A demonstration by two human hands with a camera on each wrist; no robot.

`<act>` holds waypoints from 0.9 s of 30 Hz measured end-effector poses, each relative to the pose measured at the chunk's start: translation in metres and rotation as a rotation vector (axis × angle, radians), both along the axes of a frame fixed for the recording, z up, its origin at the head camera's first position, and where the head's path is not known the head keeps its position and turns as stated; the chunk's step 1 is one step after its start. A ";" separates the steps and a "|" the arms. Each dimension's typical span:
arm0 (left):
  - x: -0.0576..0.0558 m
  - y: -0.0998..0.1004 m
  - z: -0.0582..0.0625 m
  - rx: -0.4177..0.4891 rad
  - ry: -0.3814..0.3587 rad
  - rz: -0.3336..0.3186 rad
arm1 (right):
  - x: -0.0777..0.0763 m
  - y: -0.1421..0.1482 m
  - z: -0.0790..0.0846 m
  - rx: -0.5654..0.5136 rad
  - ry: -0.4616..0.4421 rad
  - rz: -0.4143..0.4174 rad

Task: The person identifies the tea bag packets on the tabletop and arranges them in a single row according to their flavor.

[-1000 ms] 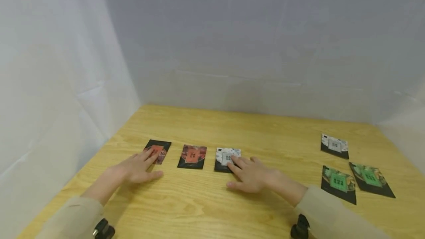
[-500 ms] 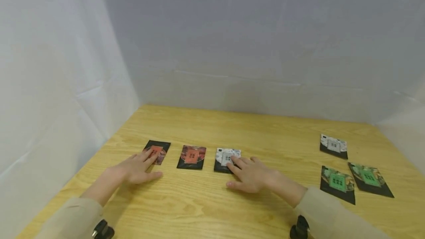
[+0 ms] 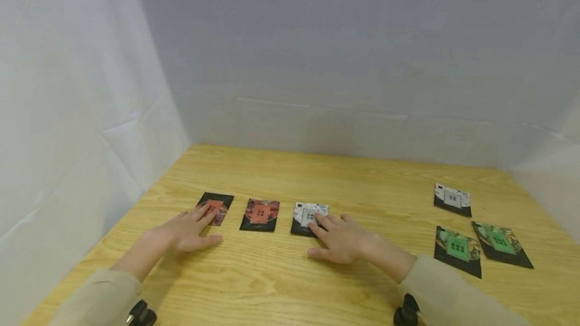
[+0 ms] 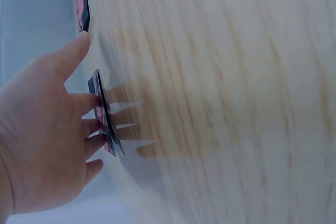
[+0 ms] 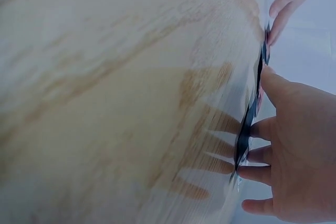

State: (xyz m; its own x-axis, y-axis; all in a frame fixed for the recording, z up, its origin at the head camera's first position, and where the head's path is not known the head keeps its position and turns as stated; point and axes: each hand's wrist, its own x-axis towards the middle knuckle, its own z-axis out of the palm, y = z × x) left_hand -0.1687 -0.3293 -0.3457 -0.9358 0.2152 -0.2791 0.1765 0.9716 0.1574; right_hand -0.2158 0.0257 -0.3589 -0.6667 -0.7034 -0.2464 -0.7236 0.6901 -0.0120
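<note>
My left hand point(image 3: 188, 231) lies with straight, spread fingers on a black packet with a red label point(image 3: 219, 217) at the left of the row. In the left wrist view its fingertips touch that packet point(image 4: 103, 114). A second red-labelled packet point(image 3: 260, 215) lies flat between my two hands. My right hand point(image 3: 341, 240) rests its extended fingers on a black-and-white packet with a grey label point(image 3: 300, 223), covering its right part. The right wrist view shows the fingertips against the dark edge of this packet point(image 5: 243, 136). Neither hand curls round anything.
On the right of the wooden table point(image 3: 272, 275) lie another black-and-white packet point(image 3: 452, 199) and two green-labelled packets, one on the left point(image 3: 457, 250) and one on the right point(image 3: 502, 243). White sheeting point(image 3: 290, 64) stands behind the table and along its sides.
Both hands keep their places on the packets. The head view has shifted very slightly, so the packets on the right appear a little further left.
</note>
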 end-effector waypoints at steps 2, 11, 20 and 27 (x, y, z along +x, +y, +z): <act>0.000 0.000 -0.001 0.000 -0.001 -0.003 | 0.000 0.000 -0.001 0.002 0.003 0.000; -0.001 0.001 -0.002 -0.003 -0.003 -0.016 | 0.001 -0.002 0.000 -0.005 0.012 -0.004; -0.001 0.004 0.000 0.013 -0.002 -0.019 | -0.001 0.004 0.002 -0.057 0.019 -0.004; -0.001 0.003 0.000 0.031 0.011 -0.038 | -0.009 0.036 0.003 -0.144 0.040 -0.042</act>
